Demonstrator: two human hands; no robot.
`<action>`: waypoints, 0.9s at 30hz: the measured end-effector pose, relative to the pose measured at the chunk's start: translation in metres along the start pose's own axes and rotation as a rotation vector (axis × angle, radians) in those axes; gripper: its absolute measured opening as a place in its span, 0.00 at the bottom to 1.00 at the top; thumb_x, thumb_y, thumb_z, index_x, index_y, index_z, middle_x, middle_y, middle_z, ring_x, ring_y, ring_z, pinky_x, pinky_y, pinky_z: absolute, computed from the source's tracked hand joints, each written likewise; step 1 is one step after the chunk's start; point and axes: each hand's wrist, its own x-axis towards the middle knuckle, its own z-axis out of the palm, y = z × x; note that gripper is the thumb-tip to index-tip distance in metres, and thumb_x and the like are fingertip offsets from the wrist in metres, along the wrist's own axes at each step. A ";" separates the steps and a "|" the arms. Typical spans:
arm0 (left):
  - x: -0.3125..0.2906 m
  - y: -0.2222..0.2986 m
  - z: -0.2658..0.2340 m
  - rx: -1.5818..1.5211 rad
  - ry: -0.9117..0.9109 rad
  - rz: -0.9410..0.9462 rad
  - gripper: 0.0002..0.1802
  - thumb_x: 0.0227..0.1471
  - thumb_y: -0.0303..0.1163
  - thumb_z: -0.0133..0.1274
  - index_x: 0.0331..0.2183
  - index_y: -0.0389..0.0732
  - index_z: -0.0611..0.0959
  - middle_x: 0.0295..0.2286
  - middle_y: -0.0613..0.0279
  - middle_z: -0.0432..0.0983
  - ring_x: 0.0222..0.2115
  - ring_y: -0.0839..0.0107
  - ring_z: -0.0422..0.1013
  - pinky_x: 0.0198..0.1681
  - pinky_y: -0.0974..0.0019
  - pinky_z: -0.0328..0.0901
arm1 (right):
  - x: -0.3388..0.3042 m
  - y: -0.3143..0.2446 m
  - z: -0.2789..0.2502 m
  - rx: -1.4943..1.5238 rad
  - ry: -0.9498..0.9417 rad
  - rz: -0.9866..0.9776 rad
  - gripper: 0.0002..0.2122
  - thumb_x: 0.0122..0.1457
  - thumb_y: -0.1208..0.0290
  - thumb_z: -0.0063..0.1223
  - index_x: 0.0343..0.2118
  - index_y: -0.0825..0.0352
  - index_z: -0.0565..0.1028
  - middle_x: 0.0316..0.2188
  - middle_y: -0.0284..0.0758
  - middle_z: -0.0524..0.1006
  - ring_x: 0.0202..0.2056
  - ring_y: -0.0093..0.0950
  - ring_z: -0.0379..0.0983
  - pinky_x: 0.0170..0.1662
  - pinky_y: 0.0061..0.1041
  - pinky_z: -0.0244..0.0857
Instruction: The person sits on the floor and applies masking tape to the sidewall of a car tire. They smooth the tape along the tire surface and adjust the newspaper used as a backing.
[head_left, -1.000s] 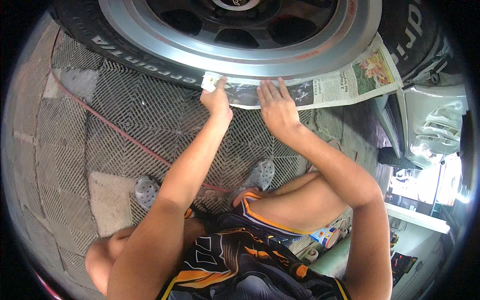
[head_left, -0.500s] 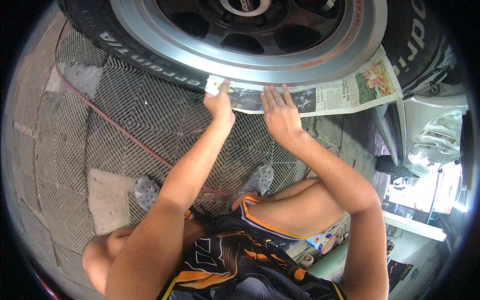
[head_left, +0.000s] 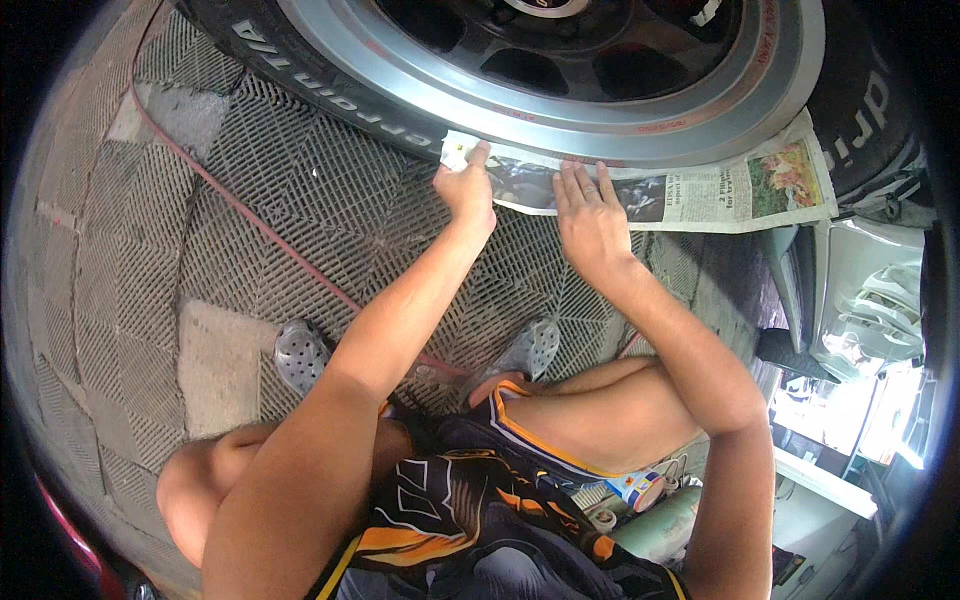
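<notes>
A strip of newspaper [head_left: 700, 200] lies along the lower edge of the wheel's silver rim [head_left: 590, 130], covering part of the black tyre [head_left: 345, 108]. Its left end is pinched by my left hand [head_left: 466, 190], thumb on top and the other fingers out of sight. Farther right, my right hand [head_left: 594, 220] rests on the paper with its fingers stretched toward the rim. The newspaper's right end, with a colour picture, curves up along the rim, untouched by either hand.
A red hose [head_left: 260, 233] crosses the grey grid floor mat [head_left: 270, 180] toward my shoes. To the right is light-coloured car bodywork [head_left: 865, 270]. Near my leg stand a small can [head_left: 640, 488] and a green cylinder [head_left: 662, 527].
The view has shifted, so the wheel, newspaper and both hands sit a little farther right. Both hands keep their places on the newspaper.
</notes>
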 end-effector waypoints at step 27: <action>-0.023 -0.022 0.000 -0.104 0.040 -0.139 0.25 0.58 0.25 0.63 0.54 0.33 0.74 0.50 0.54 0.78 0.51 0.63 0.75 0.56 0.60 0.67 | -0.072 0.005 -0.051 1.840 -0.295 0.866 0.36 0.60 0.52 0.70 0.61 0.77 0.69 0.53 0.48 0.77 0.58 0.38 0.74 0.65 0.38 0.65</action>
